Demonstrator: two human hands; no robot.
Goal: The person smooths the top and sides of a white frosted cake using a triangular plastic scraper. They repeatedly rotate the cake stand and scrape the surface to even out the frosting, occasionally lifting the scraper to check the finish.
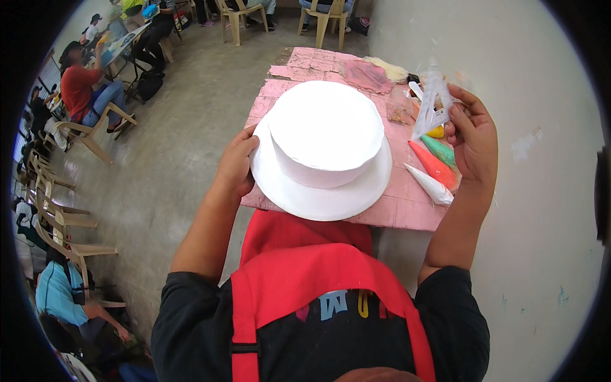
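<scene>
A round white cake [326,124] with a smooth top stands on a wide white round stand [331,207], in front of me on the pink table. My left hand [238,162] is closed on the left rim of this stand, thumb on top. Raised over the table's right side, my right hand [471,130] pinches a translucent triangular icing comb [434,102] with cut-outs. Below the comb lie filled piping bags: a white one [430,184], a red one [434,164], a green one [439,150] and a partly hidden yellow one [435,132].
A pink cloth [368,75] and a small clear bag [400,107] lie toward the table's far right. The wall [534,210] runs close along my right. Seated people, one in a red top [79,89], and several plastic chairs [63,219] are off to the left.
</scene>
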